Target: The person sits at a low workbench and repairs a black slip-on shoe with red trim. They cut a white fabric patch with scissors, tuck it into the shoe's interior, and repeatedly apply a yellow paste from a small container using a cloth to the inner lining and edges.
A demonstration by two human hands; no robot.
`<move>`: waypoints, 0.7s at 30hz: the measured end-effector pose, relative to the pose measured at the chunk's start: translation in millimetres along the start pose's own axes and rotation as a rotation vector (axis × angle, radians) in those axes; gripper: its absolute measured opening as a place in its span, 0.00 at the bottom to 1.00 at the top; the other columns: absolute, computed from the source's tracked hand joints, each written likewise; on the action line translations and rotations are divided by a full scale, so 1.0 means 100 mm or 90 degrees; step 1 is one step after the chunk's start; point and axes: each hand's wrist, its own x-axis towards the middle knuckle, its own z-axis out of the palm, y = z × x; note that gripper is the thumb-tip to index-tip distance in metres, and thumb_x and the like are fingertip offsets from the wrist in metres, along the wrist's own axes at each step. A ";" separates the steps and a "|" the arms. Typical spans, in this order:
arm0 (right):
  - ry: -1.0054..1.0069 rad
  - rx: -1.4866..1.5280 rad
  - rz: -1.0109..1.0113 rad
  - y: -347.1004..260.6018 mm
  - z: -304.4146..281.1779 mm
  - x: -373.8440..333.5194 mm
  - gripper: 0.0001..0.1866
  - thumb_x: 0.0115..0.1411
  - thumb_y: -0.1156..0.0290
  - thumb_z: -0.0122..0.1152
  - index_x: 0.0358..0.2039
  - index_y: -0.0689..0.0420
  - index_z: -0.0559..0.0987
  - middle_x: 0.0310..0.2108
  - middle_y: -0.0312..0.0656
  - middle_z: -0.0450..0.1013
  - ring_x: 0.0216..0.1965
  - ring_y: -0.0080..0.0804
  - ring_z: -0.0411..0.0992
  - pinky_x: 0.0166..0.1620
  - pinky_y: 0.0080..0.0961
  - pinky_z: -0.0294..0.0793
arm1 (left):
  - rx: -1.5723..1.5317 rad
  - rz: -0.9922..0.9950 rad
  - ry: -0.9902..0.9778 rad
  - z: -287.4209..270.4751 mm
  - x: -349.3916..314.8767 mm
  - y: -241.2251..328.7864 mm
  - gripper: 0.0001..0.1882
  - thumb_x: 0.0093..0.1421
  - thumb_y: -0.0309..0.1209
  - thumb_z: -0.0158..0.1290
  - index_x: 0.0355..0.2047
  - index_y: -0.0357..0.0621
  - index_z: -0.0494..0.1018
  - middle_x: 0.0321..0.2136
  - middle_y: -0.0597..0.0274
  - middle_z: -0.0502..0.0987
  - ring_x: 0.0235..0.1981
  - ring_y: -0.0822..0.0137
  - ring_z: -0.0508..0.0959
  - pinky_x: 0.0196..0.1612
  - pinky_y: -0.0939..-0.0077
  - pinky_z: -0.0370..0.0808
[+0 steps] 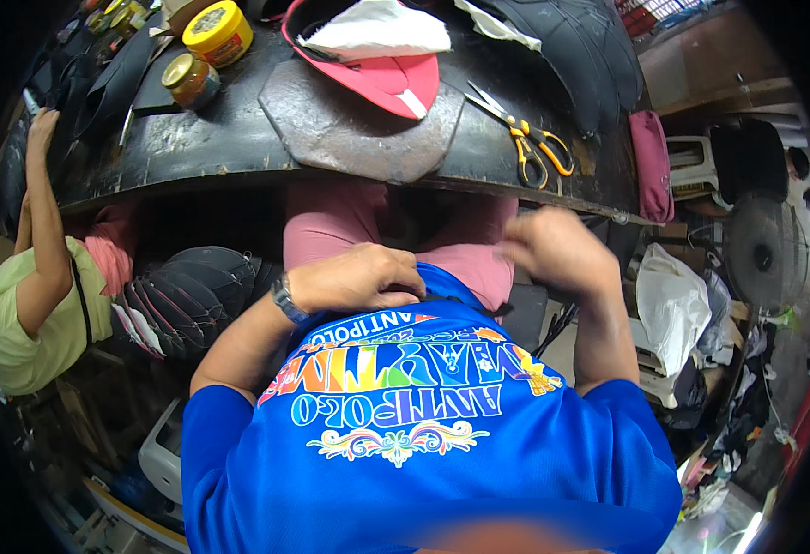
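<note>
Shirt [405, 489], blue with a multicoloured print, is worn by the person; its hem lies over the lap, below the front edge of the counter [211, 138]. Left hand [359, 277], with a dark wristwatch [287, 300] at the wrist, rests against the hem. Its fingers are bent inward; whether they pinch cloth is hidden, so the grip cannot be determined. Right hand [557, 249] is apart from the left, beside the right thigh of the pink trousers [331, 235] and near the front edge. Motion blur covers its fingers; they appear loosely curled, but their opening and any held item cannot be determined.

An angular dark slab [350, 148] lies at the middle of the front edge. A pink-red curved piece [391, 83] rests on the slab, with a white sheet [377, 32] over it. Scissors [522, 127] with orange-and-black handles lie to the right of the slab, blades parted, handles toward the front edge. A dark pink cloth [650, 166] lies at the right edge. Black curved sheets [580, 55] occupy the far right corner. A glass jar [191, 81] stands just beside a yellow tub [217, 35] toward the far left corner.

Near the left end, a co-worker [49, 309] in light green extends an arm toward the counter. Beyond the right edge stands a round fan [765, 249].
</note>
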 end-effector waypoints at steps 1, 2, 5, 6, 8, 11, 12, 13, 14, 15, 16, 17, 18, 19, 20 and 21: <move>0.042 0.042 0.007 0.12 -0.10 0.22 0.15 0.62 0.59 0.64 0.33 0.60 0.82 0.28 0.55 0.78 0.32 0.55 0.78 0.38 0.45 0.77 | 0.017 0.003 0.004 -0.16 -0.03 0.02 0.08 0.62 0.30 0.61 0.40 0.40 0.82 0.35 0.55 0.80 0.37 0.54 0.82 0.42 0.64 0.78; 0.105 0.091 -0.022 0.26 -0.18 0.48 0.16 0.62 0.58 0.64 0.35 0.61 0.83 0.28 0.54 0.78 0.32 0.53 0.79 0.38 0.43 0.78 | 0.037 0.001 0.006 -0.34 -0.06 0.04 0.08 0.62 0.30 0.62 0.40 0.40 0.82 0.35 0.56 0.81 0.37 0.55 0.82 0.42 0.65 0.78; 0.214 0.263 -0.022 0.60 -0.30 1.36 0.20 0.66 0.59 0.63 0.49 0.61 0.82 0.33 0.41 0.81 0.34 0.27 0.77 0.36 0.28 0.75 | 0.127 0.002 0.288 -0.94 -0.09 -0.01 0.10 0.61 0.31 0.63 0.41 0.39 0.82 0.38 0.57 0.82 0.38 0.59 0.82 0.43 0.67 0.78; 0.295 0.353 -0.007 0.67 -0.27 1.65 0.23 0.67 0.57 0.63 0.54 0.61 0.81 0.36 0.36 0.81 0.36 0.23 0.76 0.36 0.25 0.75 | 0.188 0.018 0.392 -1.15 -0.06 -0.06 0.11 0.61 0.31 0.63 0.41 0.39 0.82 0.40 0.56 0.83 0.40 0.59 0.82 0.46 0.67 0.78; 0.418 0.545 0.105 0.78 -0.21 2.14 0.27 0.66 0.57 0.66 0.59 0.61 0.78 0.39 0.34 0.81 0.37 0.21 0.76 0.35 0.21 0.73 | 0.372 0.024 0.550 -1.52 0.05 -0.23 0.14 0.61 0.35 0.63 0.45 0.42 0.82 0.44 0.54 0.82 0.45 0.54 0.82 0.49 0.65 0.77; 0.418 0.863 0.135 0.86 -0.18 2.60 0.25 0.60 0.66 0.73 0.57 0.58 0.79 0.36 0.32 0.80 0.35 0.16 0.75 0.32 0.16 0.68 | 0.581 -0.164 0.591 -1.80 0.27 -0.52 0.32 0.57 0.50 0.66 0.55 0.43 0.77 0.52 0.51 0.80 0.53 0.49 0.77 0.57 0.56 0.74; 0.477 0.930 0.093 0.85 -0.16 2.64 0.17 0.59 0.72 0.72 0.49 0.56 0.82 0.35 0.30 0.80 0.35 0.17 0.75 0.35 0.16 0.69 | 0.627 -0.212 0.546 -1.80 0.31 -0.60 0.32 0.55 0.49 0.67 0.55 0.42 0.77 0.51 0.52 0.80 0.54 0.49 0.77 0.58 0.56 0.73; 0.460 0.944 0.036 0.84 -0.15 2.62 0.14 0.59 0.74 0.71 0.46 0.56 0.83 0.35 0.31 0.80 0.35 0.18 0.75 0.37 0.17 0.70 | 0.584 -0.174 0.497 -1.81 0.30 -0.65 0.31 0.55 0.47 0.68 0.54 0.42 0.78 0.51 0.52 0.80 0.55 0.49 0.76 0.58 0.56 0.73; 0.464 0.958 0.012 0.83 -0.17 2.57 0.11 0.59 0.76 0.70 0.43 0.57 0.83 0.36 0.32 0.81 0.36 0.19 0.76 0.40 0.18 0.71 | 0.515 -0.234 0.405 -1.81 0.28 -0.67 0.30 0.55 0.46 0.68 0.53 0.42 0.79 0.52 0.53 0.79 0.55 0.49 0.76 0.58 0.55 0.72; 0.457 0.964 -0.033 0.78 -0.15 2.46 0.10 0.54 0.80 0.71 0.38 0.59 0.85 0.33 0.32 0.80 0.32 0.17 0.74 0.36 0.16 0.71 | 0.456 -0.177 0.444 -1.73 0.26 -0.64 0.26 0.54 0.42 0.69 0.50 0.42 0.81 0.51 0.53 0.79 0.55 0.50 0.76 0.60 0.58 0.72; 0.428 0.860 -0.028 0.74 -0.17 2.30 0.10 0.55 0.79 0.70 0.39 0.60 0.85 0.35 0.33 0.80 0.36 0.18 0.75 0.40 0.17 0.74 | 0.436 -0.101 0.541 -1.67 0.21 -0.58 0.25 0.56 0.41 0.68 0.51 0.43 0.81 0.53 0.53 0.78 0.57 0.52 0.75 0.62 0.59 0.70; 0.459 0.759 -0.056 0.68 -0.20 2.11 0.10 0.56 0.79 0.70 0.40 0.61 0.85 0.36 0.33 0.80 0.37 0.18 0.75 0.43 0.17 0.75 | 0.420 -0.045 0.614 -1.63 0.12 -0.46 0.24 0.57 0.39 0.67 0.52 0.43 0.81 0.54 0.52 0.78 0.59 0.54 0.74 0.65 0.61 0.68; 0.487 0.652 0.014 0.61 -0.25 1.89 0.10 0.57 0.78 0.70 0.41 0.61 0.85 0.37 0.34 0.80 0.39 0.19 0.76 0.45 0.18 0.75 | 0.451 -0.064 0.672 -1.59 -0.02 -0.27 0.23 0.59 0.35 0.65 0.54 0.42 0.79 0.55 0.53 0.78 0.60 0.59 0.75 0.65 0.61 0.67; 0.541 0.644 -0.066 0.53 -0.33 1.67 0.10 0.59 0.78 0.69 0.41 0.61 0.85 0.39 0.35 0.80 0.40 0.19 0.76 0.47 0.18 0.75 | 0.348 0.005 0.781 -1.54 -0.12 -0.06 0.21 0.62 0.31 0.61 0.54 0.37 0.79 0.56 0.50 0.78 0.57 0.58 0.76 0.66 0.63 0.68; 0.589 0.640 -0.115 0.43 -0.44 1.43 0.09 0.60 0.78 0.69 0.42 0.60 0.85 0.40 0.35 0.80 0.41 0.20 0.76 0.48 0.18 0.76 | 0.200 0.205 0.882 -1.48 -0.19 0.18 0.18 0.66 0.31 0.54 0.52 0.32 0.78 0.55 0.45 0.77 0.55 0.56 0.77 0.66 0.63 0.69; 0.656 0.585 -0.144 0.34 -0.60 1.18 0.09 0.61 0.78 0.68 0.43 0.60 0.85 0.40 0.36 0.80 0.42 0.21 0.77 0.48 0.18 0.76 | 0.176 0.328 0.973 -1.45 -0.25 0.42 0.18 0.67 0.35 0.53 0.52 0.36 0.78 0.52 0.50 0.76 0.52 0.59 0.76 0.65 0.62 0.68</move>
